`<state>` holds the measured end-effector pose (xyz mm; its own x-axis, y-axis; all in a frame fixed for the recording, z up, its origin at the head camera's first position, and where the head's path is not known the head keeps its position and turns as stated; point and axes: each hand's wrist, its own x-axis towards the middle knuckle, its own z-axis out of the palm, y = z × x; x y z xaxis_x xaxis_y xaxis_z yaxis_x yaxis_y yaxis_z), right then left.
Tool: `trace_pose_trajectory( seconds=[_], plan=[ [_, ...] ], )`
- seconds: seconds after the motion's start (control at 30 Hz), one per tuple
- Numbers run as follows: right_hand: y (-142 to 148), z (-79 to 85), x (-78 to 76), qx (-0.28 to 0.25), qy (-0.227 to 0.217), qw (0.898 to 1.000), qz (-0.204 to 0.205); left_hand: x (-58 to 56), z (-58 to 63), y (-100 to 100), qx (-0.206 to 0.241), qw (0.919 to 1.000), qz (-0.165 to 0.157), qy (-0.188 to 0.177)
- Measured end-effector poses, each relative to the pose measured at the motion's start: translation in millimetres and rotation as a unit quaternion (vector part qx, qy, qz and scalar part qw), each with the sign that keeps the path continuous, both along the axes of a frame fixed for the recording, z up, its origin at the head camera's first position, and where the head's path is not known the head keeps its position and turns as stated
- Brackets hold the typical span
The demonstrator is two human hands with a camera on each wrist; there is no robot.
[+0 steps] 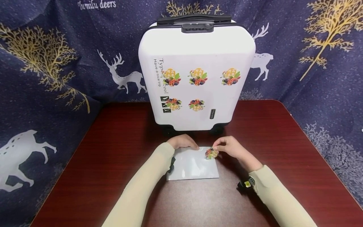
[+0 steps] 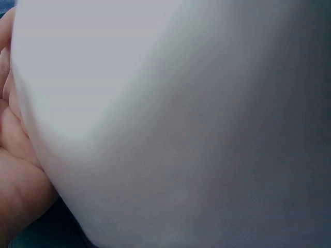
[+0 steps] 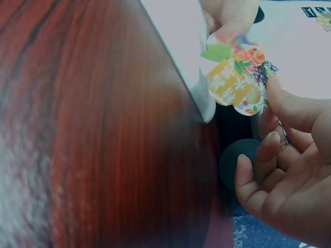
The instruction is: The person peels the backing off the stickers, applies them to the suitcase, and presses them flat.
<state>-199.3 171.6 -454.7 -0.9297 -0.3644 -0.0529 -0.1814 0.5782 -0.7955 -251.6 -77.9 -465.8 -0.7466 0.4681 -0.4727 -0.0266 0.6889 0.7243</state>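
Observation:
A fruit-print sticker (image 1: 211, 154) with berries, leaves and a yellow patch is pinched at its edge by my right hand (image 1: 232, 147). In the right wrist view the sticker (image 3: 235, 77) overlaps the corner of a glossy white sheet (image 3: 178, 39); whether it is fully free of the sheet I cannot tell. My left hand (image 1: 183, 142) grips that white sheet (image 1: 193, 167) by its far edge, thumb on top. From the left wrist, the sheet (image 2: 155, 129) fills most of the view, with part of the left hand (image 2: 20, 170) at its side.
Behind the hands a white suitcase (image 1: 198, 45) stands upright on the dark red table (image 1: 119, 151). Several matching fruit stickers (image 1: 198, 77) are on its front, in two rows. A dark blue cloth (image 1: 85, 56) with deer and trees hangs behind.

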Motion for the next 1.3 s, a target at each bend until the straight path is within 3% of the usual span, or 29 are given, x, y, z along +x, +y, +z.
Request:
trace_pose_trajectory(
  seconds=[0.27,0.53,0.97,1.3],
  plan=[
    [8.5,2.3,-0.7,-0.002,0.003,1.000,-0.023,-0.1,0.1,-0.9,-0.004,1.0000,-0.002,0.001],
    [11.6,7.3,1.2,-0.060,-0.004,0.997,-0.049,-0.4,2.1,-1.2,-0.009,1.0000,-0.002,0.000],
    [18.9,44.0,2.5,-0.110,0.040,0.989,-0.091,-2.0,0.2,-1.7,-0.011,0.9998,-0.012,0.006],
    [16.4,69.2,-0.6,-0.177,0.097,0.970,-0.136,-0.8,0.9,-1.7,-0.014,0.9998,-0.013,0.005]
  ],
)
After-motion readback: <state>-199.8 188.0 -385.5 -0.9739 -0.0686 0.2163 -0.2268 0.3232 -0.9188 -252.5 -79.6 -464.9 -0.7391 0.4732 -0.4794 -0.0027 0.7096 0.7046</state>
